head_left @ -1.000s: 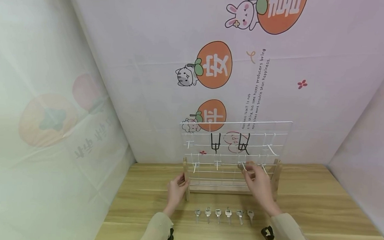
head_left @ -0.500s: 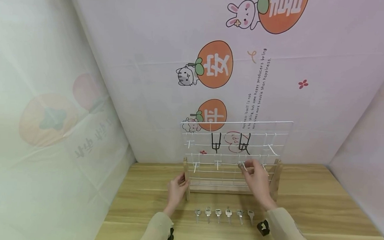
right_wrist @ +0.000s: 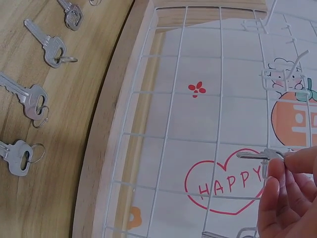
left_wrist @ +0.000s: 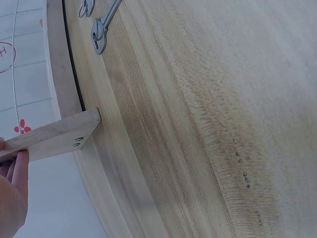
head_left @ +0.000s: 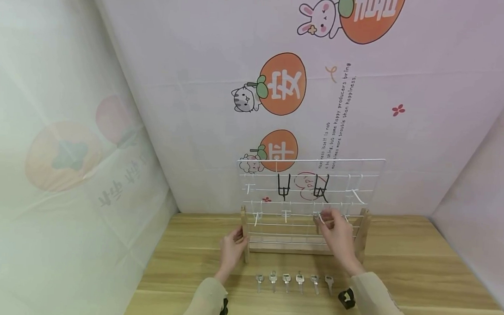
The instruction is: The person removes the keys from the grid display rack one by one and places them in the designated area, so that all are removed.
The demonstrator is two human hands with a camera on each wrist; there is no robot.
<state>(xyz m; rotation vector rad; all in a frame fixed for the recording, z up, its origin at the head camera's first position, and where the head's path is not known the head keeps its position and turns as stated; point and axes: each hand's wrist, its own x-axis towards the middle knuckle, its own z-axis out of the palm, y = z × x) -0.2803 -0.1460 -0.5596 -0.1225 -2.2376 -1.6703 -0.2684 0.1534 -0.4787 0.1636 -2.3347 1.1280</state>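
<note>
A white wire grid stands upright in a wooden frame, with white and black hooks on it. My left hand grips the frame's left wooden post; the left wrist view shows fingers round that post. In front of the grid, my right hand pinches a silver key by its ring end. The right wrist view shows this key at a white hook, with my right fingers and thumb at its ring; part of the hook is hidden behind them.
Several silver keys with rings lie in a row on the wooden table in front of the frame. Two black hooks hang higher on the grid. A printed white cloth covers the wall behind.
My right hand has shifted slightly left at the hook, and the right forearm has swung a little inward. My left hand stays on the post, and the keys on the table have not moved.
</note>
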